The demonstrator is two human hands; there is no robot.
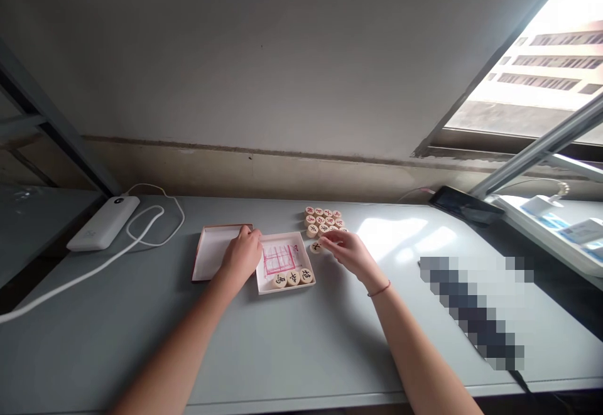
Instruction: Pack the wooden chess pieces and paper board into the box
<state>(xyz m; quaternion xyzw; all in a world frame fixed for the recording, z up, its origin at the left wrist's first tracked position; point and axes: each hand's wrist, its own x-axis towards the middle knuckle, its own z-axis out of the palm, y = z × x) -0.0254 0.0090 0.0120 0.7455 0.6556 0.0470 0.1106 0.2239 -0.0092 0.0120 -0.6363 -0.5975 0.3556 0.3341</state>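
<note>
A shallow white box (285,282) stands on the desk with a red grid drawing on its bottom. Three round Chinese chess pieces (293,278) with black characters lie in a row along its near side. My left hand (242,253) is closed at the box's upper left edge, over the border with the open box lid (211,255); its fingertips are partly hidden. Right of the box, my right hand (347,252) pinches at the edge of a single chess piece (316,247). Behind that piece, several more chess pieces (320,220) sit in close rows, some behind my fingers.
A white power bank (103,223) with a white cable (89,270) lies at the left. Toward the back right a dark phone (466,206) leans by the metal frame (522,145). A blurred-out object (475,314) rests on the desk (292,352) at the right.
</note>
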